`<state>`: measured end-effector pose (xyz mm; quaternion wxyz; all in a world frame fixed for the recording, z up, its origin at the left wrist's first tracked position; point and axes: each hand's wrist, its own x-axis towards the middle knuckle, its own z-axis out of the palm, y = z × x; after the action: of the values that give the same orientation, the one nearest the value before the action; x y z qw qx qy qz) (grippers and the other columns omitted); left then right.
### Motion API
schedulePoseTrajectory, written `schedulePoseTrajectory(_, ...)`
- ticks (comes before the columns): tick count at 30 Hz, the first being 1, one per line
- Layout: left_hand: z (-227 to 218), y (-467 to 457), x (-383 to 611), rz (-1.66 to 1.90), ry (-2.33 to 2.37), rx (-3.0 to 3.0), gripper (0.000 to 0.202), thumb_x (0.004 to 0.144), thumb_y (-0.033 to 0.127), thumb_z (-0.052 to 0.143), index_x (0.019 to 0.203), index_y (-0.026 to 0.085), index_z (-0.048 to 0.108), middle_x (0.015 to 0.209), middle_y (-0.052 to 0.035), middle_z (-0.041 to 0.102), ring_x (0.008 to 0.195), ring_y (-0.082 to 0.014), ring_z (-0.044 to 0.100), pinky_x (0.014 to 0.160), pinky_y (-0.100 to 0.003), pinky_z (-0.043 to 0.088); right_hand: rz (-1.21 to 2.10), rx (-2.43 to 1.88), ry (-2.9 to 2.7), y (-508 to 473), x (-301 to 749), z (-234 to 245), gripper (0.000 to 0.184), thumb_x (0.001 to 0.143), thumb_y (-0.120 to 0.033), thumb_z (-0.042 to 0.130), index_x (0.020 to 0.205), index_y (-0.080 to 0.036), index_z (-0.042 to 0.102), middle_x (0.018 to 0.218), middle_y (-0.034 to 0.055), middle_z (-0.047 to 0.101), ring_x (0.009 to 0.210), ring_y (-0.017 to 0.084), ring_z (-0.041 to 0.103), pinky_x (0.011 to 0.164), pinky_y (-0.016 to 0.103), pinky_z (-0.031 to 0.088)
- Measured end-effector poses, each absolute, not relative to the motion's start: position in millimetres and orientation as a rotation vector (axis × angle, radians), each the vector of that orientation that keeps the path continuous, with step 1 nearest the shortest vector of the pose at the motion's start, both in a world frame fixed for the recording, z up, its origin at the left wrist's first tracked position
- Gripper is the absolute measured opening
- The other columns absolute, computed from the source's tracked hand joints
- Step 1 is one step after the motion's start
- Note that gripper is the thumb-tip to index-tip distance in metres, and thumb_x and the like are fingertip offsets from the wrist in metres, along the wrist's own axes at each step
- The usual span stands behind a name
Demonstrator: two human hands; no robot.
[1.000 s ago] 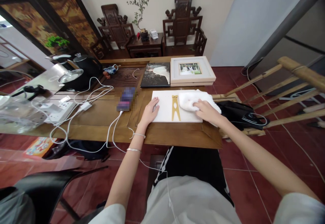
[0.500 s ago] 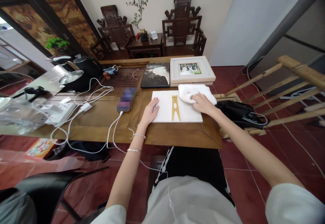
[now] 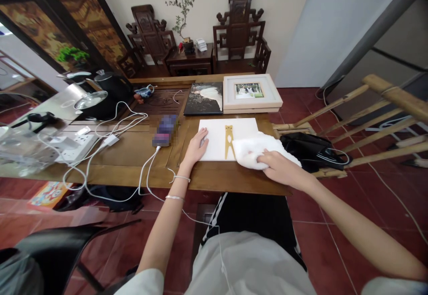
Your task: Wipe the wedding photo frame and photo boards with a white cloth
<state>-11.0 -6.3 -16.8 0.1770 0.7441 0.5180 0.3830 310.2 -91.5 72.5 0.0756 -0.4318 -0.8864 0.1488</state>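
Observation:
A white rectangular board [image 3: 214,139] lies flat near the front edge of the wooden table, with a gold cat-shaped piece [image 3: 229,140] on its middle. My left hand [image 3: 197,145] rests on the board's left edge, fingers stretched out and holding nothing. Bunched under the fingers of my right hand [image 3: 276,165] is a white cloth [image 3: 257,148], which covers the board's lower right corner and hangs past it. The cloth's left tip reaches the lower end of the gold piece.
Behind the board lie a dark photo panel [image 3: 204,99] and a pale framed photo [image 3: 252,91]. To the left are a phone [image 3: 165,130] on a charging cable, tangled white cables, a power strip [image 3: 78,148] and a black kettle [image 3: 112,85]. A bamboo rack [image 3: 368,121] holding a black bag [image 3: 312,150] stands right.
My right hand has drawn the cloth from the board's upper right corner down toward its lower right corner, nearer to me. My left hand has stayed on the board's left edge.

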Motion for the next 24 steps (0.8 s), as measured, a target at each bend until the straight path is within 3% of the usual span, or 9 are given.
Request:
schedulePoseTrajectory(3,-17,-6,-11,1.086,1.462,2.107,0.039,0.093,0.024,0.05,0.13,0.017,0.061,0.146,-0.0102,0.054,0.141,-0.0253,0.045,0.121,-0.046,0.032,0.421,-1.424,-2.562,-57,296,72,0.039,0.068,-0.003,0.044,0.094,-0.016,0.071,0.095,0.0101,0.074,0.095,0.026,0.064,0.082,0.029,0.045)
schedulePoseTrajectory(9,-16,-7,-10,1.079,1.466,2.107,0.041,0.093,0.023,0.05,0.13,0.013,0.061,0.146,-0.0132,0.054,0.141,-0.025,0.045,0.121,-0.045,0.032,0.326,-1.483,-2.485,14,262,63,0.035,0.074,-0.003,0.044,0.094,-0.012,0.07,0.099,0.0138,0.074,0.09,0.026,0.064,0.077,0.028,0.039)
schedulePoseTrajectory(17,-16,-7,-11,1.075,1.469,2.113,0.04,0.093,0.024,0.05,0.13,0.016,0.061,0.146,-0.0108,0.054,0.141,-0.0243,0.045,0.121,-0.046,0.032,0.373,-1.354,-2.54,64,233,73,0.038,0.075,-0.001,0.046,0.103,-0.011,0.071,0.114,0.014,0.072,0.099,0.026,0.063,0.079,0.027,0.039)
schedulePoseTrajectory(24,-16,-7,-12,1.076,1.471,2.105,0.039,0.093,0.024,0.051,0.13,0.018,0.061,0.146,-0.009,0.054,0.141,-0.0238,0.045,0.121,-0.045,0.033,0.255,-1.365,-2.605,30,228,67,0.038,0.075,-0.001,0.043,0.098,-0.011,0.071,0.108,0.017,0.073,0.097,0.028,0.066,0.087,0.033,0.042)
